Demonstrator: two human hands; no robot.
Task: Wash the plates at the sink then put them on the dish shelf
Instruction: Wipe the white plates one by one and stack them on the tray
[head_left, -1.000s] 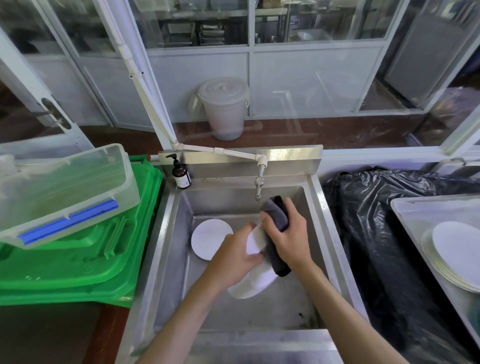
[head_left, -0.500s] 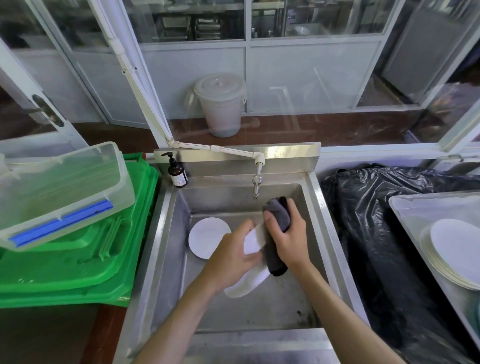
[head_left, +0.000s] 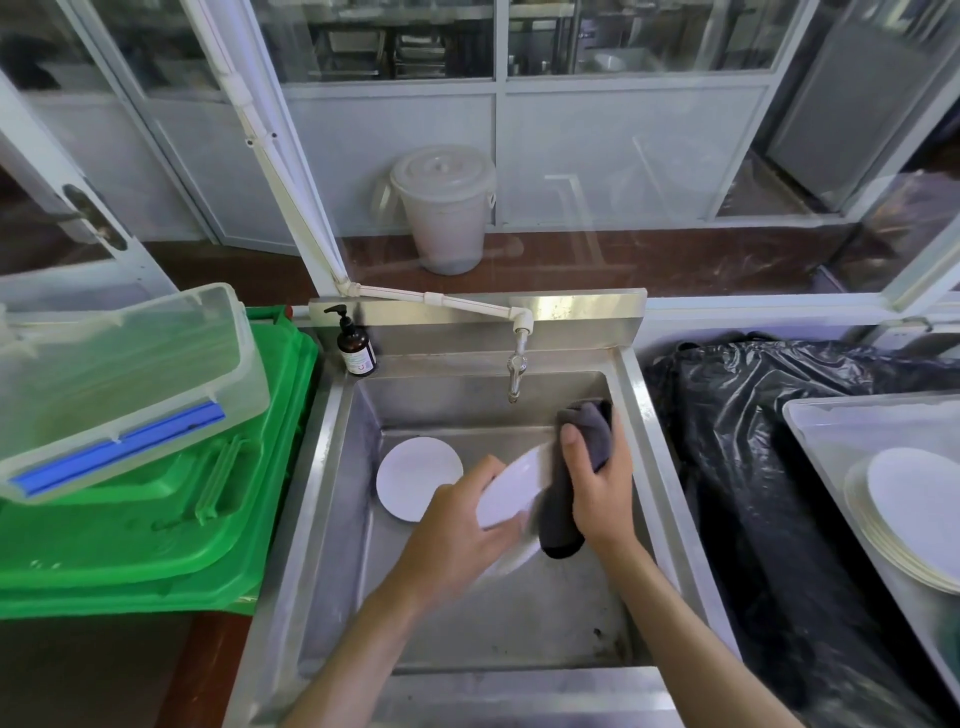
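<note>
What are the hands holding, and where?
Left hand grips a white plate by its near rim; right hand clutches a dark cloth around its middle.

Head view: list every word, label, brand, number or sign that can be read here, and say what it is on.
No text in this view can be read.
Soap bottle at the sink's back left corner: white label with print, too small and blurred to read.
Clear box with its blue strip, green lids, white bucket, plates, dark cloth: no lettering shows.
</note>
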